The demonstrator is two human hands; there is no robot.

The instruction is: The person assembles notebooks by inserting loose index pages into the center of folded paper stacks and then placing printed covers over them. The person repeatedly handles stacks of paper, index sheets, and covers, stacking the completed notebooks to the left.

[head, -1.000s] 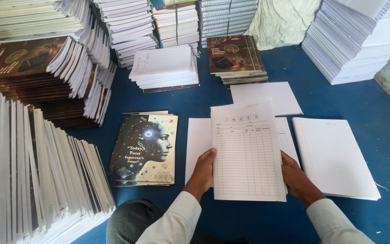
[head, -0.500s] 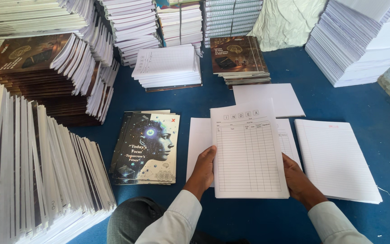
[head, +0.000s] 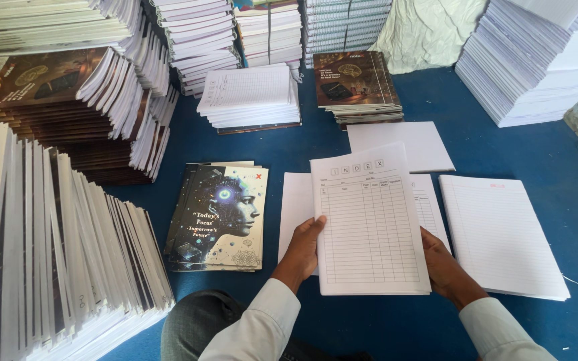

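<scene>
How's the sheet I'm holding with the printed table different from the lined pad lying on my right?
The table sheet carries a printed grid of columns under a heading; the lined pad shows only ruled lines. The table sheet is held at its lower edges by the left hand and right hand, above other white sheets; the lined pad lies untouched on the blue floor. The pad looks like a thicker stack. Both are white and of similar format.

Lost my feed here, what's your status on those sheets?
Left hand, right hand grip ruled table sheet by its edges. Sheet above white pages. Nothing blocking.
</scene>
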